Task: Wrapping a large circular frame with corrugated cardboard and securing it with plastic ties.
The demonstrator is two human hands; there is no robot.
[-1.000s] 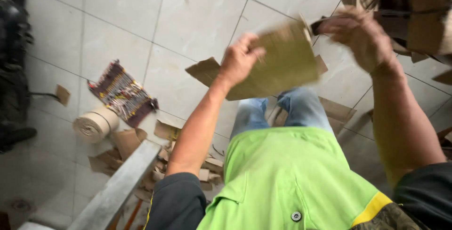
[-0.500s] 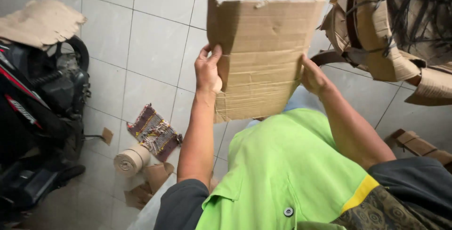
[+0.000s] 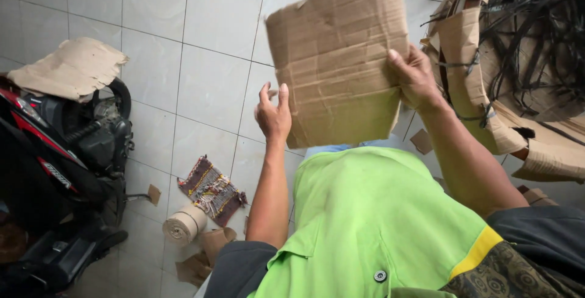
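I hold a creased brown cardboard sheet [image 3: 338, 54] upright in front of me, above my green shirt. My right hand [image 3: 415, 80] grips its right edge, thumb on the near face. My left hand [image 3: 273, 114] hovers just off the sheet's lower left edge with its fingers spread and nothing in it; the thumb is close to the edge, and whether it touches is unclear.
A black and red motorbike [image 3: 67, 152] stands at the left with a torn cardboard piece [image 3: 67, 69] on it. A woven mat [image 3: 210, 189], a brown paper roll [image 3: 183, 225] and cardboard scraps [image 3: 201, 260] lie on the tiled floor. Torn boxes with black straps [image 3: 518, 60] pile up at the right.
The sheet has been raised and tilted toward the right. My left hand has let go of its left edge and opened, while the right hand keeps its grip.
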